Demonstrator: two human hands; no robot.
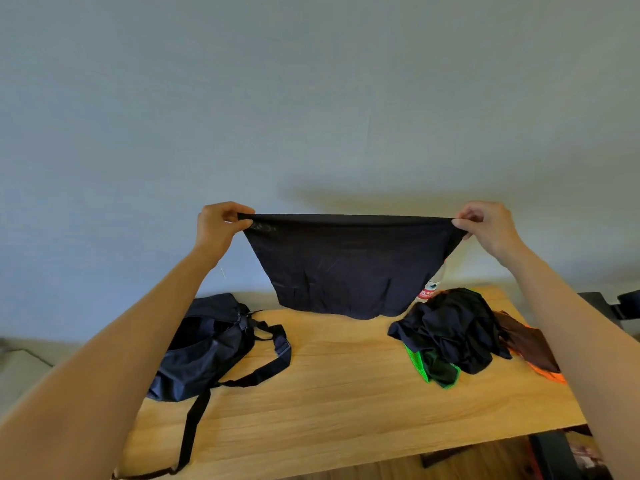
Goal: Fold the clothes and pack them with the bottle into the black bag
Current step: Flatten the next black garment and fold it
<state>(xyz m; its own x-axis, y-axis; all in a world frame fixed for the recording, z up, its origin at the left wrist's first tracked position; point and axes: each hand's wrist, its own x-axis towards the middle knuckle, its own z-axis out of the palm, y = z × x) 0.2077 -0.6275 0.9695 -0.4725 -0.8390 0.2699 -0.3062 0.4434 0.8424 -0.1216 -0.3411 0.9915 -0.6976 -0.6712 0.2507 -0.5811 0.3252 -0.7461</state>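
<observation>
Fingers (242,223) pinching black garment (349,268) taut above wooden table (346,375), grey wall (311,98) behind.

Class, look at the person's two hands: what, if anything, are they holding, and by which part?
A black garment, stretched out above the table: the left hand pinches its top left corner, the right hand its top right corner.

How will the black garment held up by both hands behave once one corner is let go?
Probably floppy: the black garment is taut only along the top edge between the left hand and right hand, and hangs below it. It looks thin and light, pinched by fingertips alone. Released, it would likely swing down and crumple onto the wooden table.
</observation>
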